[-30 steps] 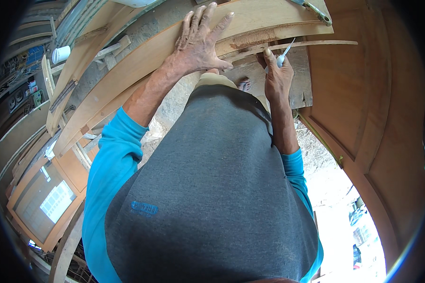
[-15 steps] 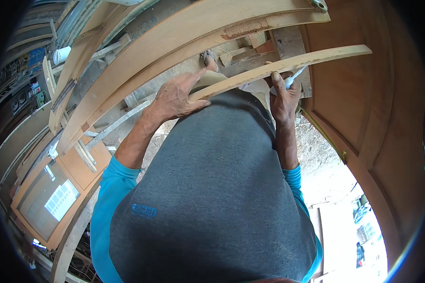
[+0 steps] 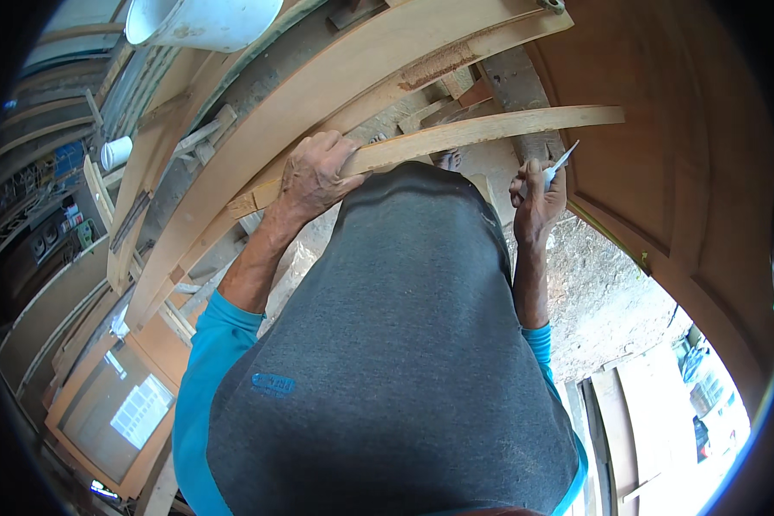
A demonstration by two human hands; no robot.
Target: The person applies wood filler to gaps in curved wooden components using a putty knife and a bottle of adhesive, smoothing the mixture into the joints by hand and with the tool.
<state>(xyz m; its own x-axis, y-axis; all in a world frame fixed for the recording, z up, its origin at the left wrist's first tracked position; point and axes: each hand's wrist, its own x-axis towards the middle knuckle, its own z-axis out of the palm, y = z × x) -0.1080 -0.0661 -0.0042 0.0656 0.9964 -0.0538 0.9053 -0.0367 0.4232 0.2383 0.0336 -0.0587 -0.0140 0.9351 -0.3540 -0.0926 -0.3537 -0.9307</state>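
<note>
A long pale wood strip [image 3: 490, 126] crosses in front of my body, running from the lower left up to the right. My left hand [image 3: 318, 172] is closed around it near its left part, and a short length sticks out beyond the wrist. Apart from the strip, my right hand [image 3: 539, 198] grips a small white squeeze bottle [image 3: 562, 162] with a long pointed nozzle. The nozzle points up and to the right; my fingers hide most of the bottle's body.
Beyond the strip lies a wide wooden frame panel [image 3: 353, 73]. A large brown wooden panel [image 3: 645, 155] stands at the right. A white bucket [image 3: 202, 24] is at the far left, with a smaller white container [image 3: 116, 153] nearby. A panelled door with glass [image 3: 120, 413] lies at the lower left.
The wood strip has shifted left, and my left hand has gone from spread fingers to a closed grip on it. My right hand has come away from the strip with the squeeze bottle.
</note>
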